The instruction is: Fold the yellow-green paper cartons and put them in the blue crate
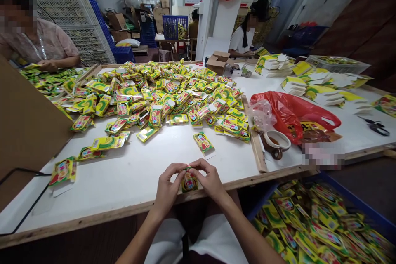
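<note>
Between my two hands, at the front edge of the table, is a small yellow, green and red printed box (189, 182). My left hand (171, 181) pinches its top from the left with thumb and index finger. From the other side, the thumb and fingers of my right hand (208, 176) close on the same top end. A single box (203, 143) with a white flap sticking out lies just beyond my hands. Farther back, a large heap of similar boxes (161, 90) covers the table.
A wooden strip (256, 148) edges my area on the right. Past it are a brown cup (276, 143), a red plastic bag (291, 109), scissors (375, 126) and stacks of flat cartons (321, 97). A blue crate (365, 202) of boxes stands lower right; cardboard (29, 128) rises left. Co-workers sit beyond.
</note>
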Tool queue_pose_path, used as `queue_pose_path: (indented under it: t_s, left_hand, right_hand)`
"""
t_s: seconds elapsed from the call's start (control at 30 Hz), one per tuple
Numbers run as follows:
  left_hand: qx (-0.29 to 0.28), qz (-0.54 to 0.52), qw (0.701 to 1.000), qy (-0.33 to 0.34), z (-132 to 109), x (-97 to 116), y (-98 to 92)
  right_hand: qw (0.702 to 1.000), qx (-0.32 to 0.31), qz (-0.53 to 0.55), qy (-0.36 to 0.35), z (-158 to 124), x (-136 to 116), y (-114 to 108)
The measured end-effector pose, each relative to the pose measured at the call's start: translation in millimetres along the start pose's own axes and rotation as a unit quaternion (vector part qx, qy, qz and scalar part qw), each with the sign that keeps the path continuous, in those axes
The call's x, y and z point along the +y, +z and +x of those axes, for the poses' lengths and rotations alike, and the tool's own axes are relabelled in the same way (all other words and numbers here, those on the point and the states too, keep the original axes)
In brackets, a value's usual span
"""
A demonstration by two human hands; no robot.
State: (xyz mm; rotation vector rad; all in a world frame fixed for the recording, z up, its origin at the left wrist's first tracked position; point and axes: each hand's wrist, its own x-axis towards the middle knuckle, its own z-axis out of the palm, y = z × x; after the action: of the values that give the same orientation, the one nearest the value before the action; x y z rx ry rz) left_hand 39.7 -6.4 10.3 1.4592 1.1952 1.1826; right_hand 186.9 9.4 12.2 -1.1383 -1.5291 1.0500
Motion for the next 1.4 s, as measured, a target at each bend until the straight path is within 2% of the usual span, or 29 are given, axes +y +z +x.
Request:
queue_pose_path:
  t_s: [0.07,0.13,0.2,0.23,0.33,0.37,0.4,0.47,0.5,0.57,0.63,0.67,0.7,0.73,0.8,0.87,0.97,1.1,1.2,1.27,1.4]
  left_hand:
    - [-0.02,0.039,0.999,0.031,0,-3,-7.5]
    - [-0.007,0.108,0.992,0.06,8,-9,-28.5]
    - [0.048,0.211,0.973,0.075,23,-19,-67.4]
    - [0.085,0.277,0.954,0.079,32,-26,-92.9]
    - [0.183,0.476,0.86,0.031,59,-44,-176.5]
    - [0.19,0.516,0.835,-0.004,66,-48,-200.7]
    - [0.172,0.538,0.825,-0.025,72,-49,-220.1]
    - [0.167,0.54,0.824,-0.045,80,-45,-240.1]
    - [0.176,0.521,0.834,-0.046,82,-40,-239.6]
    - [0.197,0.475,0.857,-0.037,78,-27,-217.2]
    - [0.172,0.403,0.899,-0.018,65,-12,-171.4]
    - [0.116,0.287,0.951,-0.009,55,-6,-143.1]
    - [0.064,0.166,0.984,-0.014,43,-2,-113.7]
    - [0.038,0.066,0.997,-0.022,31,1,-85.4]
    - [-0.001,-0.066,0.997,-0.043,10,3,-38.8]
    - [-0.039,-0.108,0.991,-0.062,-3,2,-12.3]
    - [-0.073,-0.093,0.99,-0.075,-8,-1,-5.7]
    - [-0.109,-0.082,0.987,-0.082,0,-2,-17.5]
    - [-0.132,-0.073,0.985,-0.086,4,-1,-23.4]
    - [-0.115,-0.046,0.99,-0.073,7,-2,-25.6]
    - [-0.038,-0.026,0.998,-0.04,9,-7,-25.5]
  right_hand:
    - [1.0,-0.004,-0.002,0.008,-2,-2,-2]
    - [0.999,0.022,-0.046,0.013,-6,-10,-19]
    - [0.987,0.066,-0.143,0.023,-16,-21,-58]
    - [0.974,0.091,-0.206,0.032,-24,-26,-84]
    - [0.892,0.119,-0.429,0.076,-50,-36,-165]
    - [0.87,0.136,-0.466,0.085,-58,-38,-183]
    - [0.86,0.146,-0.48,0.091,-63,-39,-194]
    - [0.882,0.145,-0.437,0.101,-67,-41,-189]
    - [0.904,0.134,-0.393,0.103,-65,-41,-176]
    - [0.944,0.113,-0.296,0.097,-55,-41,-133]
    - [0.971,0.101,-0.204,0.073,-41,-38,-84]
    - [0.981,0.097,-0.157,0.056,-34,-35,-62]
    - [0.989,0.089,-0.111,0.039,-28,-32,-41]
    - [0.995,0.076,-0.065,0.023,-22,-27,-24]
    - [0.999,0.049,0.004,-0.002,-15,-15,-2]
    - [0.999,0.039,0.036,-0.009,-11,-4,7]
    - [0.999,0.021,0.029,0.0,-9,8,2]
    - [0.999,-0.035,-0.036,-0.007,-1,9,-10]
    - [0.996,-0.043,-0.071,-0.022,8,4,-9]
    - [0.996,-0.043,-0.075,-0.031,13,2,-5]
    - [0.999,-0.029,-0.021,-0.013,15,1,4]
